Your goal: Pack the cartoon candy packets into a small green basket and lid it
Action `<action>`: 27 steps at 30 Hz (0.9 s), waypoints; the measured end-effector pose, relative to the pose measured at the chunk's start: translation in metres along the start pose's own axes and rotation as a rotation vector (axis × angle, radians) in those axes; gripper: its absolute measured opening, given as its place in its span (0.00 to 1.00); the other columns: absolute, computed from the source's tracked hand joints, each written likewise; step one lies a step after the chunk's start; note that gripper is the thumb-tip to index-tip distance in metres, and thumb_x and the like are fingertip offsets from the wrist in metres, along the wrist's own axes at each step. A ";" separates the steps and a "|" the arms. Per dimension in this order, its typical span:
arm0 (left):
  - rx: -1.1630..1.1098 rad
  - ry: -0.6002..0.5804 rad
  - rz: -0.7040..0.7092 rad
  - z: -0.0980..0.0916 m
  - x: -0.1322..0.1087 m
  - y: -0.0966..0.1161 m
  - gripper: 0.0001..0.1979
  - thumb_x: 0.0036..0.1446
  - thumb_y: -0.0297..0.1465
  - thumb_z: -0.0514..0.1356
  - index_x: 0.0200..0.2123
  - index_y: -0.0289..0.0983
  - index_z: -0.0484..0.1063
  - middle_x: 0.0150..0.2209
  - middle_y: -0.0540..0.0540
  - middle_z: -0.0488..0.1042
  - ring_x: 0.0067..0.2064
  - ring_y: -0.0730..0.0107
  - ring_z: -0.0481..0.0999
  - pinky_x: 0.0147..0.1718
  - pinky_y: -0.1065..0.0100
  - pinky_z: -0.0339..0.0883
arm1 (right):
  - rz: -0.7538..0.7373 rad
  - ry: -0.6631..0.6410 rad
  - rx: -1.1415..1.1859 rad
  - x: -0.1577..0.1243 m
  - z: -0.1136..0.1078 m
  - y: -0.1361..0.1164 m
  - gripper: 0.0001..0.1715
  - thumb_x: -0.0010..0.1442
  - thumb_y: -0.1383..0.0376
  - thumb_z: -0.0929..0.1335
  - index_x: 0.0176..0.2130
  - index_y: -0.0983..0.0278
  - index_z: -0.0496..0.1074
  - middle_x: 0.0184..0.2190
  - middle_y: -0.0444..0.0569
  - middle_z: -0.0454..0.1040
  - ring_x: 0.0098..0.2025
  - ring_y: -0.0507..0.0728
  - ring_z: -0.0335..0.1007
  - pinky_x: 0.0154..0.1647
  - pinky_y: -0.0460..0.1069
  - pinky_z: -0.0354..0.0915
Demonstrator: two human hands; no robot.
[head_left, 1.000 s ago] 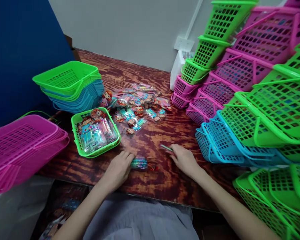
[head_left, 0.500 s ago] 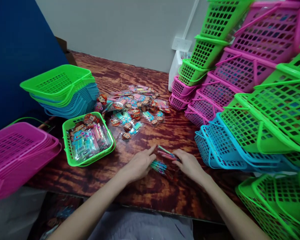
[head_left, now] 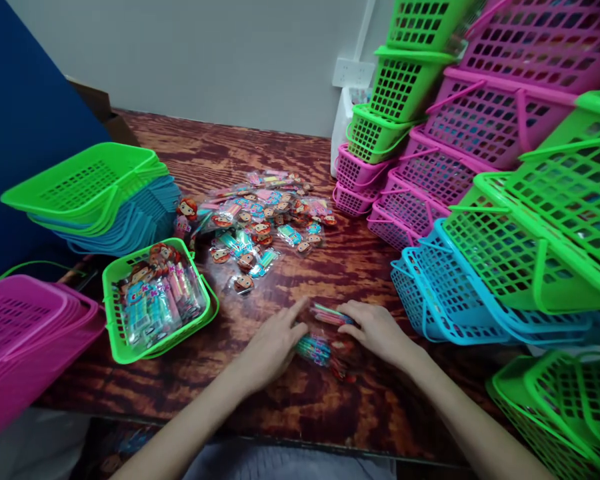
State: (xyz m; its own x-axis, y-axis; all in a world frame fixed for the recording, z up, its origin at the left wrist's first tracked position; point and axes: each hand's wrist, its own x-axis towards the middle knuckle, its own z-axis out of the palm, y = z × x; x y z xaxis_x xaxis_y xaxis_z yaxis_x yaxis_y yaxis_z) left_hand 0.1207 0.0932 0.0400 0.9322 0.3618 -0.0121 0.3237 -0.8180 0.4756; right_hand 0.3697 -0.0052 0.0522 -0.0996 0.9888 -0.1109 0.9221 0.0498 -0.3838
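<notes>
My left hand [head_left: 277,343] is low over the table's near part, index finger stretched out, the other fingers curled around the edge of a blue-green bundle of clear-wrapped packets [head_left: 314,351]. Opposite it, my right hand [head_left: 375,330] has its thumb and fingers closed on a pink and blue bundle of wrapped packets [head_left: 331,315]. Reddish parts show at the near end of the blue-green bundle. Beyond the hands lies a loose pile of cartoon-doll packets [head_left: 263,230]. To the left, a green basket [head_left: 111,327] holds more such packets, with dolls' heads toward the back.
Nested green and blue baskets [head_left: 95,193] stand at the back left, with nested pink baskets [head_left: 25,360] in front. Tall stacks of filled green, pink and blue baskets [head_left: 445,293] line the right side. A wall socket [head_left: 353,72] is behind.
The view has shifted slightly, so the baskets on the left appear farther left. Both hands stay around the same bundles; the pink bundle now lies more compactly by the right hand's fingertips.
</notes>
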 end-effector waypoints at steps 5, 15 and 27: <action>-0.010 0.080 -0.016 0.010 -0.018 0.004 0.27 0.51 0.12 0.52 0.51 0.38 0.70 0.74 0.42 0.25 0.73 0.49 0.36 0.66 0.43 0.52 | 0.000 -0.037 0.031 0.007 0.003 -0.016 0.10 0.63 0.62 0.73 0.43 0.63 0.71 0.38 0.45 0.74 0.41 0.58 0.71 0.40 0.50 0.60; -0.143 0.028 -0.072 0.014 -0.031 -0.001 0.36 0.49 0.12 0.51 0.60 0.44 0.65 0.73 0.45 0.23 0.72 0.53 0.48 0.66 0.52 0.57 | -0.024 -0.054 0.091 0.010 0.011 -0.035 0.11 0.64 0.62 0.72 0.44 0.63 0.70 0.40 0.46 0.74 0.43 0.59 0.71 0.42 0.51 0.61; 0.101 0.217 0.024 0.019 -0.031 0.006 0.32 0.52 0.13 0.51 0.60 0.37 0.64 0.73 0.36 0.28 0.73 0.45 0.32 0.66 0.40 0.49 | -0.026 -0.071 0.059 0.007 0.015 -0.042 0.11 0.64 0.64 0.72 0.45 0.64 0.69 0.39 0.47 0.74 0.42 0.60 0.70 0.42 0.52 0.63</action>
State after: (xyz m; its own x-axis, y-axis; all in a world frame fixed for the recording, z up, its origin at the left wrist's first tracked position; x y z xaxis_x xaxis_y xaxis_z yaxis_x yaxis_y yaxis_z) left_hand 0.0972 0.0685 0.0266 0.8867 0.4205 0.1921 0.3269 -0.8641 0.3828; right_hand 0.3244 -0.0025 0.0534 -0.1518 0.9747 -0.1639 0.8954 0.0653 -0.4404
